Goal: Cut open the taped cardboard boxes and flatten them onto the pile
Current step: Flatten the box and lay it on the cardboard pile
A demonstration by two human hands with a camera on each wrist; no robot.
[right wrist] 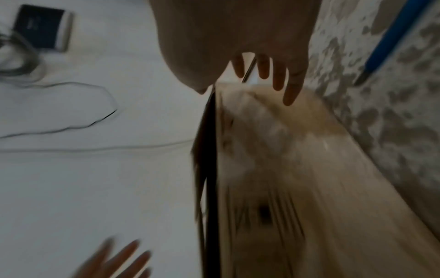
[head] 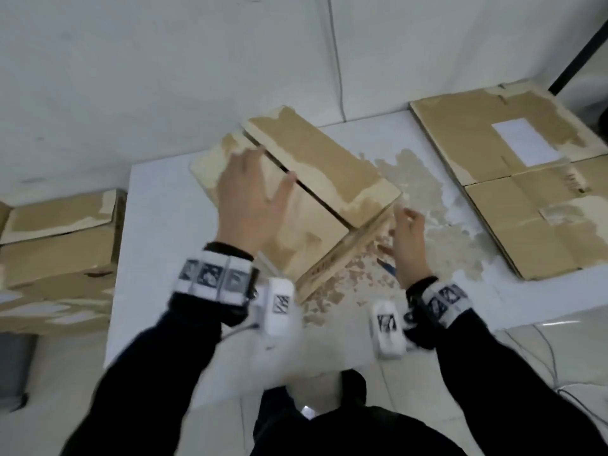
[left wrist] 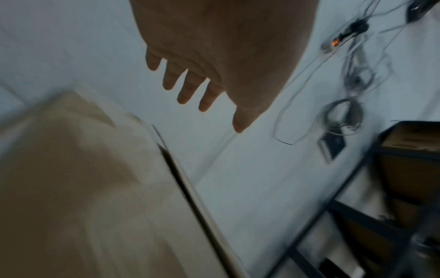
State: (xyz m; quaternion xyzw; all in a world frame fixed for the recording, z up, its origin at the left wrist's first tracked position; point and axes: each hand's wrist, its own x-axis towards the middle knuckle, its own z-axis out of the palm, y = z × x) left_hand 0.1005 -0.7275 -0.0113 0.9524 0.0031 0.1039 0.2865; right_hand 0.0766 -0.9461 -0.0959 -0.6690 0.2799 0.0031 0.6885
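**Box slit open, flaps about to be spread**

White walls and a white table (head: pixel 158 245), its top scarred with torn paper patches, frame the work. At the centre of the head view the left hand (head: pixel 250 205) is spread wide, fingers straight, over the near flap of the box (head: pixel 316 192); whether the palm presses the cardboard or floats just above cannot be told through the blur. The right hand (head: pixel 408 238), loosely open and holding nothing, sits beside the box's right corner. Just below it on the table lies a blue-handled cutter (right wrist: pixel 393 39), let go.

A dark gap runs between the two top flaps, so the seam looks already cut; the step in hand appears to be opening and collapsing the box. Next, the flaps likely need folding outward and the walls pressing flat.

At the upper right of the head view lies the pile of flattened cardboard (head: pixel 526 199), well apart. More boxes (head: pixel 62 238) wait at the left edge.
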